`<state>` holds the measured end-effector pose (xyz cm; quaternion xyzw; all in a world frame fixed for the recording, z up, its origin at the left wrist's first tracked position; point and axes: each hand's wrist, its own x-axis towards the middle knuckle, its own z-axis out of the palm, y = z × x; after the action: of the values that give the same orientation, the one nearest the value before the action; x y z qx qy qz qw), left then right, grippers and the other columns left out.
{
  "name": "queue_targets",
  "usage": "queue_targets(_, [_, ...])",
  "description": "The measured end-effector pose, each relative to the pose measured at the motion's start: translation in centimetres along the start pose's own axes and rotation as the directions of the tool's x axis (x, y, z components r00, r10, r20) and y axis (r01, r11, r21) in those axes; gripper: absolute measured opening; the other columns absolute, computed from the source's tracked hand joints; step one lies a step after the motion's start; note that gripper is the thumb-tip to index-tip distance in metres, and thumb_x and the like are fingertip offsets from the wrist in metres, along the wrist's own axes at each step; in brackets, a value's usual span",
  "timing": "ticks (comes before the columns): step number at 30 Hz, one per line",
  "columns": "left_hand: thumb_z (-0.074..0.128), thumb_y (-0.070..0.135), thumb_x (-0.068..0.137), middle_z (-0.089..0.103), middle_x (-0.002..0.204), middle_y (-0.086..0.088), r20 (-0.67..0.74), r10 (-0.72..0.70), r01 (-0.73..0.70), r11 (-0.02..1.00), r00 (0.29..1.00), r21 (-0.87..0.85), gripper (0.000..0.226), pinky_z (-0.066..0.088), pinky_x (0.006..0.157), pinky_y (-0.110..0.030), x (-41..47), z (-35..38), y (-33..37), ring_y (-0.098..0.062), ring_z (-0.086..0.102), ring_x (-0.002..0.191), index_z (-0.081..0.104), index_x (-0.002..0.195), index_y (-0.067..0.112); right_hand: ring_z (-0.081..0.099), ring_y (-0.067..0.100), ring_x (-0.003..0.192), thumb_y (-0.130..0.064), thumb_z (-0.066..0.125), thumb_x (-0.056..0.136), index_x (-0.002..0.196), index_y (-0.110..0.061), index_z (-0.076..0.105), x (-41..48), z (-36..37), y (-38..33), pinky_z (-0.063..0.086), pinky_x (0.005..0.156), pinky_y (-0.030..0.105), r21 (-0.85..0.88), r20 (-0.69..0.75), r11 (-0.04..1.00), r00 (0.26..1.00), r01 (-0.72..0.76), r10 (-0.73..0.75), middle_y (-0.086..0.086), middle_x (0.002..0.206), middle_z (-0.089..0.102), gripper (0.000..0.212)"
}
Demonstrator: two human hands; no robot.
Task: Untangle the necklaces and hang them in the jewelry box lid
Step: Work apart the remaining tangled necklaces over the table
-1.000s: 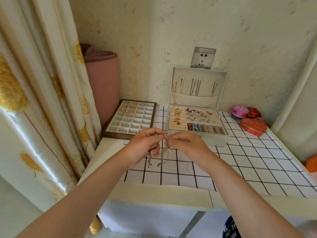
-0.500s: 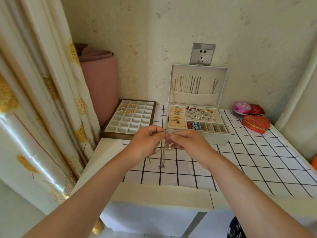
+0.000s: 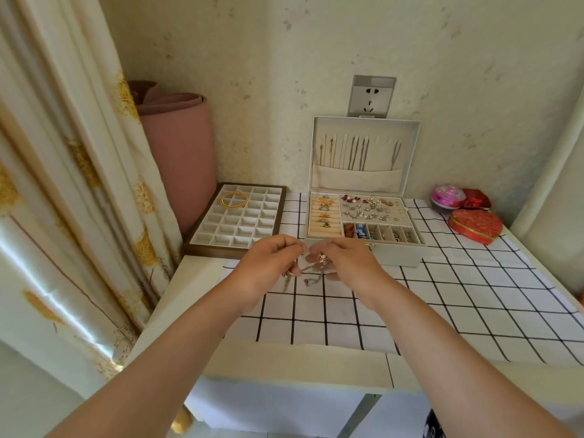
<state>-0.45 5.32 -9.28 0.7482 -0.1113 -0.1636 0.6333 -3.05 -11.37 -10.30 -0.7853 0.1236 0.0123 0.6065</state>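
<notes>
Silvery and thin, the tangled necklaces (image 3: 311, 270) hang in the air between the two hands, just above the white cloth with a black grid (image 3: 442, 298) and in front of the jewelry box. A small gold-toned pendant (image 3: 322, 258) sits in the knot at the right fingertips, and short loose ends dangle below. The left hand (image 3: 271, 263) has its fingers curled and pinches a strand of the tangle. The right hand (image 3: 347, 263) pinches the knot by the pendant, with thumb and fingertips pressed together on it. Both forearms reach in from the lower edge.

Just behind the hands stands the pale grey jewelry box (image 3: 395, 256), open, its lid (image 3: 366, 120) upright against the wall. A row of hung chains (image 3: 357, 153) lines the inside of the lid, their lower ends tucked into a cream pocket. The top layer of the box holds rings in beige rolls on the left, small earrings on the right and a row of narrow compartments along the front.

Left of the box lies a brown-framed tray of small cream compartments (image 3: 234, 251) with gold bangles (image 3: 234, 199) near its back. Behind it a pink rolled mat (image 3: 180, 153) stands in the corner beside a cream curtain with gold flowers (image 3: 63, 153). A grey wall socket (image 3: 371, 96) sits above the lid. To the right, near the wall, are three small boxes — a red heart-shaped box (image 3: 475, 226), a pink round box (image 3: 448, 196) and a small red box (image 3: 477, 199).
</notes>
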Motion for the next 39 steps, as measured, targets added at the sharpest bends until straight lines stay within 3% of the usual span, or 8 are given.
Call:
queue_targets(4, [0.053,0.011,0.101,0.037,0.055,0.002,0.028,-0.071,0.077,0.947,0.997,-0.312,0.011,0.054,0.079,-0.039,0.2,-0.3,-0.1,-0.016,0.05,0.056,0.063,0.096,0.01,0.074,0.035,0.085,-0.035,0.042,0.107,0.092,-0.013,0.067,-0.4,-0.6,-0.4,0.055,0.095,0.048,0.163,0.169,0.983,0.984,-0.08,0.052,0.015,0.083,0.075,0.036])
queue_targets(7, [0.052,0.01,0.101,0.037,0.057,0.0,0.018,-0.11,0.107,0.904,0.994,-0.414,0.008,0.06,0.081,-0.046,0.4,-0.3,-0.3,-0.015,0.047,0.053,0.059,0.101,0.005,0.05,0.018,0.049,-0.04,0.042,0.106,0.101,-0.013,0.069,-0.6,-1.1,-0.5,0.059,0.067,0.041,0.03,0.22,0.997,0.974,-0.067,0.059,0.005,0.063,0.058,0.039])
queue_targets(11, [0.05,0.01,0.102,0.041,0.058,-0.001,-0.059,-0.209,0.155,0.859,0.976,-0.487,0.008,0.058,0.057,-0.032,0.9,-0.6,-0.6,-0.014,0.046,0.052,0.057,0.099,0.006,0.027,0.01,0.047,-0.033,0.047,0.105,0.111,-0.019,0.072,-0.7,-2.1,-0.4,0.022,0.046,0.024,-0.102,0.342,0.99,0.932,-0.093,0.123,0.0,0.072,0.048,0.029])
queue_targets(18, [0.042,0.008,0.104,0.055,0.075,-0.008,-0.126,-0.313,0.256,0.906,0.941,-0.338,0.013,0.045,0.041,-0.023,0.8,0.3,-1.4,-0.017,0.054,0.059,0.055,0.103,0.009,0.035,0.01,0.048,-0.011,0.064,0.095,0.121,-0.021,0.068,-0.6,-2.9,0.3,0.026,0.044,0.024,-0.307,0.375,0.951,0.916,-0.021,0.141,0.0,0.079,0.06,0.028])
queue_targets(23, [0.038,0.01,0.105,0.06,0.083,-0.008,-0.184,-0.301,0.27,0.947,0.936,-0.174,0.018,0.046,0.042,-0.024,1.1,0.4,-1.8,-0.019,0.057,0.069,0.056,0.107,0.007,0.055,-0.008,0.062,-0.024,0.07,0.092,0.1,-0.02,0.079,0.0,-3.0,0.8,0.035,0.055,0.007,-0.487,0.297,0.869,0.952,0.09,0.068,-0.022,0.07,0.068,0.013])
queue_targets(28, [0.041,0.014,0.105,0.067,0.088,-0.003,-0.25,-0.22,0.253,0.962,0.943,0.107,0.019,0.055,0.051,-0.023,1.6,0.4,-2.5,-0.016,0.058,0.069,0.06,0.103,0.013,0.037,0.004,0.043,-0.027,0.058,0.101,0.101,-0.014,0.076,-0.1,-3.2,0.9,0.029,0.041,0.015,-0.346,0.324,0.938,0.937,-0.01,0.13,-0.003,0.087,0.077,0.023])
queue_targets(33, [0.053,0.019,0.1,0.064,0.106,0.016,-0.157,0.008,0.084,0.815,0.988,0.574,0.021,0.049,0.075,-0.022,1.3,-0.2,-3.4,-0.004,0.058,0.094,0.058,0.114,0.034,0.027,0.012,0.048,-0.027,0.054,0.103,0.093,-0.008,0.073,-0.1,-3.2,0.6,0.023,0.045,0.021,-0.25,0.351,0.967,0.926,-0.05,0.139,-0.007,0.066,0.071,0.029])
queue_targets(39, [0.074,0.046,0.082,0.069,0.093,0.019,0.075,0.131,-0.15,0.918,0.989,0.368,0.02,0.053,0.079,-0.025,0.5,0.8,-2.7,-0.005,0.063,0.087,0.066,0.1,0.042,0.036,0.012,0.046,-0.035,0.054,0.102,0.093,-0.009,0.075,0.3,-2.5,1.0,0.028,0.048,0.022,-0.204,0.276,0.977,0.953,-0.065,0.121,-0.003,0.063,0.071,0.035])
